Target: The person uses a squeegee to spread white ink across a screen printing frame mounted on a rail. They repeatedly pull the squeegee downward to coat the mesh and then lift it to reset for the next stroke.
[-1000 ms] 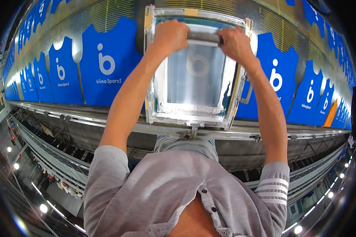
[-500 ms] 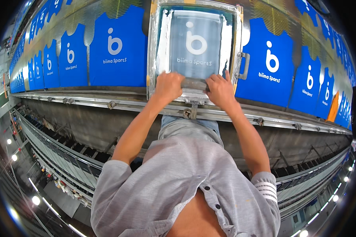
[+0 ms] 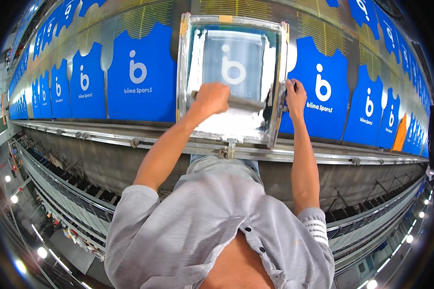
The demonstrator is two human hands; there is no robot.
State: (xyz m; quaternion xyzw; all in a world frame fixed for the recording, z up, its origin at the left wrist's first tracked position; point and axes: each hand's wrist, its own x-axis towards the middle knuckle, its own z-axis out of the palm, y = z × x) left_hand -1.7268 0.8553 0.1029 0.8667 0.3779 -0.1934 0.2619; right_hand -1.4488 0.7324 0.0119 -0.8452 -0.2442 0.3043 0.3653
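Note:
My left hand (image 3: 213, 98) is closed round the left part of a squeegee (image 3: 247, 104), which lies across the mesh of a screen printing frame (image 3: 183, 62). White ink covers the near part of the mesh and runs up both sides of it. Through the screen shows a pale round-letter design with a dot. At the frame's right side my right hand (image 3: 297, 98) has its fingers curled round the handle (image 3: 282, 96); the hand hides part of the handle.
Blue vest-shaped fabric pieces with white prints lie along the table, among them one left (image 3: 142, 103) and one right (image 3: 335, 113) of the frame. A metal rail (image 3: 178, 144) with clamps edges the table's near side. An orange piece (image 3: 399, 135) lies far right.
My right hand has left the squeegee for the handle at the frame's right. My left hand has shifted slightly, still on the squeegee, which now sits farther up from the frame's near end.

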